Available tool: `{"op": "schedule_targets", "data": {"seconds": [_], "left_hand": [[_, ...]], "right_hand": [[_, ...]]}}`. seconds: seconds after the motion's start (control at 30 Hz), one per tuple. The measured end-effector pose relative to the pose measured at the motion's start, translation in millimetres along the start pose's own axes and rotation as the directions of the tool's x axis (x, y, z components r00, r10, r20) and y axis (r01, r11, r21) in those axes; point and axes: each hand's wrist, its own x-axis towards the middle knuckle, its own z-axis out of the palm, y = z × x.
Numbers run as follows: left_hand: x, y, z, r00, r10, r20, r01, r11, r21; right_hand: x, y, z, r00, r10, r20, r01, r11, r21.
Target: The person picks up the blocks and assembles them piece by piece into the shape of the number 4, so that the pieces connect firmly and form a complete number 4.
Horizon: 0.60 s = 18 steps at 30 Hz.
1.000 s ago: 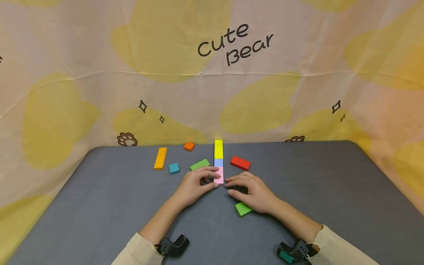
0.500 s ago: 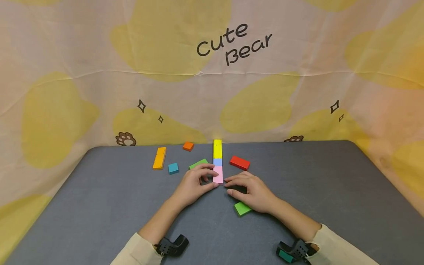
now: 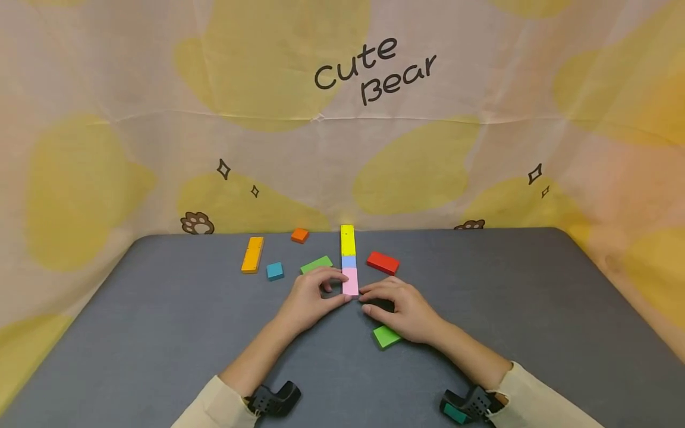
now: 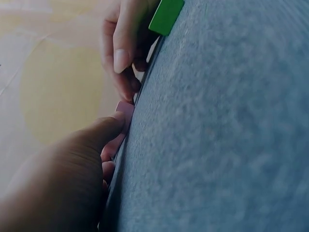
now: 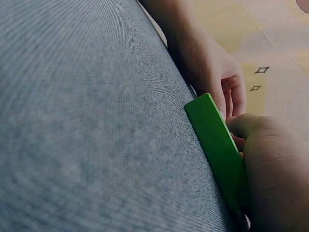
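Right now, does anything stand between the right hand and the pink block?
Nothing visible does: the right hand is close beside the pink block, though contact is hard to tell. The red block lies farther back and the nearer green block in front, both out of the way.

From afar I'm watching a grey tabletop carrying an amber bar, orange block, teal block, red block, far green block, near green block (both partly hidden from me), and pink block, periwinkle block and yellow block in line.
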Motion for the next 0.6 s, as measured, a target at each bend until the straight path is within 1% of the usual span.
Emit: {"op": "schedule_targets", "data": {"seconds": [0.17,0.33,0.47,0.6], "left_hand": [[0.1,1.4,0.3,1.0,-0.015,0.001,0.015,1.0,0.025],[0.7,1.0,-0.1,1.0,-0.003,0.002,0.003,1.0,0.026],[0.5,1.1,-0.4,1.0,-0.007,0.001,0.007,1.0,0.001],[-0.4,1.6,-1.6,0.999,-0.035,0.007,0.035,0.999,-0.019]], "right_hand": [[0.7,0,2,0.998,0.02,-0.055,-0.019,1.0,0.013],[0.0,-1,0,0.994,0.066,-0.087,-0.065,0.998,0.014],[-6.2,-1,-4,0.993,0.077,-0.084,-0.075,0.997,0.027],[-19.1,-1,-8,0.997,0.045,-0.058,-0.045,0.999,0.004]]}}
